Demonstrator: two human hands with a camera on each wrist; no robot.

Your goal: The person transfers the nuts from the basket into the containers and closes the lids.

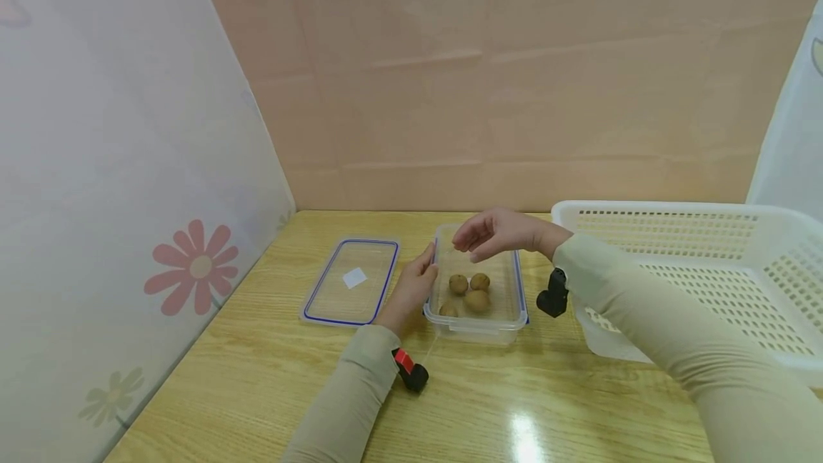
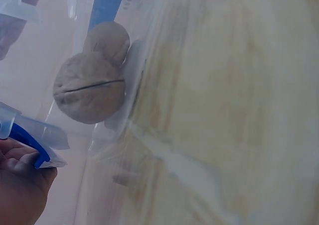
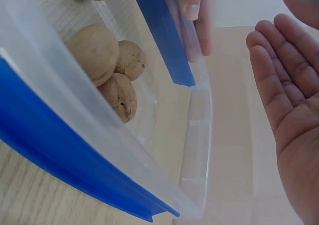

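Pale pink panels back a light wood-grain desk point(image 1: 257, 377), with a flower-printed white sheet along its left edge. Near the middle of the desk, toward the back edge, stands a clear rectangular plastic container with blue-trimmed clips point(image 1: 477, 324), and four brown walnuts point(image 1: 476, 299) already lie in it, bunched toward its near end. Its clear flat lid with a blue seal line point(image 1: 350, 281) lies just beside it on the left, so the container is open and not yet closed. A white perforated plastic basket point(image 1: 681, 270) sits by the right edge of the desk; no walnuts show in the part of it that can be seen. The left hand point(image 1: 414, 284) rests against the container's left wall, its fingers point(image 3: 192, 6) straight along the rim and steadying it rather than clutching it. The right hand point(image 1: 498, 233) hovers over the far end of the container with its fingers point(image 3: 279, 60) loosely extended and the palm bare, holding nothing. Judging by this, the loading looks well along, with the lid left to go on. A small white square sits at the centre of the lid, but no writing on it, or on anything else, can be read.
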